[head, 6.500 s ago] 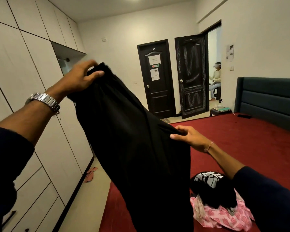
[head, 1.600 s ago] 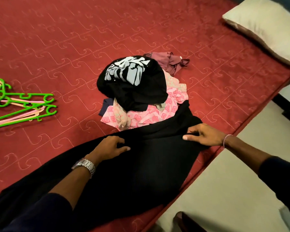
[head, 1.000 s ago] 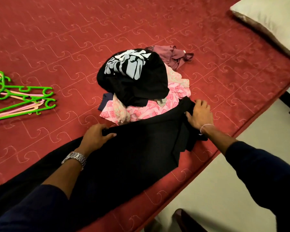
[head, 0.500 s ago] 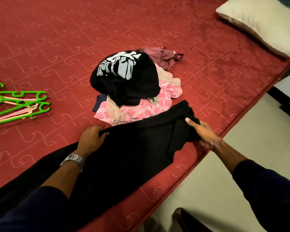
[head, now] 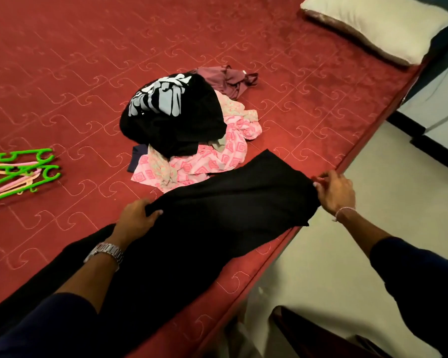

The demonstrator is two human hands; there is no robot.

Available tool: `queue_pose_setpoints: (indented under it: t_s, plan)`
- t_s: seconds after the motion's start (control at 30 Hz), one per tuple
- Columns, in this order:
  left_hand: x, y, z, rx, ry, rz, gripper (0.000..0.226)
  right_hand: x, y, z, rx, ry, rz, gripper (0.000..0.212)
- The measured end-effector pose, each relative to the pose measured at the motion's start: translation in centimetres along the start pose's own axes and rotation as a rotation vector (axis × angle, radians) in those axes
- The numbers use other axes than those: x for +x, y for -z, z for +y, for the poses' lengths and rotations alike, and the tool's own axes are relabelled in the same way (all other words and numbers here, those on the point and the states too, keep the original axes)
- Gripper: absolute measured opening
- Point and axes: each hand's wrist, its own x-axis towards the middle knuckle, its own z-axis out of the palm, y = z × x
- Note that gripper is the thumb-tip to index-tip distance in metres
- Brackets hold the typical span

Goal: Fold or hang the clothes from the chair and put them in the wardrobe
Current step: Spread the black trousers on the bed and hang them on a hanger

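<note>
A black garment (head: pixel 217 223) lies spread along the near edge of the red bed (head: pixel 308 104). My left hand (head: pixel 136 218) grips its far edge near the middle. At the garment's right end, by the bed's edge, my right hand (head: pixel 334 191) pinches the cloth. Just beyond it lies a heap of clothes: a black shirt with a pale print (head: pixel 171 112) on top, a pink patterned piece (head: pixel 217 156) under it, and a maroon piece (head: pixel 225 78) behind.
Green and pink plastic hangers (head: pixel 18 171) lie on the bed at the left. A cream pillow (head: pixel 373 24) sits at the far right corner. Pale floor (head: pixel 334 267) runs along the bed's right side, with a dark object (head: pixel 308 332) near the bottom.
The garment went from being held up in the air to lying on the bed. In the last second my right hand unfolded its doubled-over right end and drew it out flat.
</note>
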Motion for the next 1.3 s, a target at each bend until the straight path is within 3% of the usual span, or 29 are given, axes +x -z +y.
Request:
queue_pose_setpoints:
  t_s: [0.13, 0.3, 0.43, 0.5, 0.6, 0.73, 0.8, 0.9, 0.97, 1.07, 1.13, 1.23, 1.3]
  plan:
    - [0.3, -1.3, 1.7, 0.125, -0.044, 0.051, 0.034, -1.9, -1.6, -1.1, 0.060, 0.113, -0.042, 0.033]
    - [2.5, -2.0, 5.1, 0.098, 0.011, 0.039, 0.048, -2.0, -2.5, -2.1, 0.054, 0.121, -0.098, 0.040]
    - [3.7, -2.3, 7.4, 0.062, 0.021, 0.031, 0.046, 0.2, -1.8, -4.9, 0.057, 0.151, -0.040, 0.048]
    - [4.3, -2.2, 8.0, 0.024, 0.038, 0.007, 0.044, 2.5, -1.7, -7.1, 0.177, 0.156, -0.073, 0.055]
    - [5.1, -1.9, 7.9, -0.034, 0.059, -0.103, 0.040, 6.3, -1.8, -10.3, 0.313, 0.080, -0.218, 0.059]
    - [5.9, -1.0, 7.4, 0.000, -0.011, -0.285, 0.054, 10.4, -2.5, -12.3, 0.071, 0.066, -0.527, 0.067]
    - [6.2, -0.4, 7.4, 0.069, -0.066, -0.357, 0.058, 11.7, -2.1, -12.1, 0.078, 0.061, -0.654, 0.070]
    - [6.4, 0.4, 7.5, 0.198, -0.122, -0.426, 0.055, 12.8, -0.7, -11.7, 0.363, 0.088, -0.792, 0.045]
    - [6.5, 0.9, 7.4, 0.217, -0.126, -0.424, 0.050, 13.3, -0.3, -11.5, 0.489, 0.177, -0.558, 0.037]
    - [7.0, 1.4, 6.9, 0.207, -0.152, -0.328, 0.046, 13.5, -1.3, -11.0, 0.411, 0.207, -0.092, 0.033]
    - [7.0, 1.3, 6.5, 0.168, -0.152, -0.225, 0.047, 12.7, -2.4, -10.8, 0.422, 0.198, -0.042, 0.039]
    - [6.3, 0.5, 6.0, 0.093, -0.111, -0.108, 0.040, 11.0, -3.6, -10.2, 0.313, 0.293, -0.106, 0.061]
    - [5.8, -0.1, 6.0, 0.055, -0.105, -0.055, 0.036, 9.8, -4.1, -9.3, 0.269, 0.338, -0.100, 0.056]
